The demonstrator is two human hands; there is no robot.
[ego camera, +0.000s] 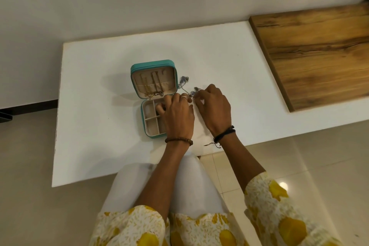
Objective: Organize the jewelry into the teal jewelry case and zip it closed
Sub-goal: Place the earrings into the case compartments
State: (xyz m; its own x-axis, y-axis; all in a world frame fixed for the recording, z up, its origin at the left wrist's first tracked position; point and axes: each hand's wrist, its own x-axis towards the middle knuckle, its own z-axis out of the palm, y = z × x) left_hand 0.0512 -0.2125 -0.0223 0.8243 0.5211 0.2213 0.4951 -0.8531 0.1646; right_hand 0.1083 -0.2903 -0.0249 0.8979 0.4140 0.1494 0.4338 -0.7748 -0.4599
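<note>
The open square teal jewelry case [153,88] is lying on the white table [99,106]. The left hand [177,118] is resting spread fingers inside, steadying it, while the right hand [213,106] is pinching silver jewelry [191,93] beside it, apparently for loading.

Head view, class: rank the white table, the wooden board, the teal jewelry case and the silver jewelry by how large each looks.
1. white table
2. wooden board, though the frame cuts it off at the right
3. teal jewelry case, lying open
4. silver jewelry, partly hidden by the right hand
</note>
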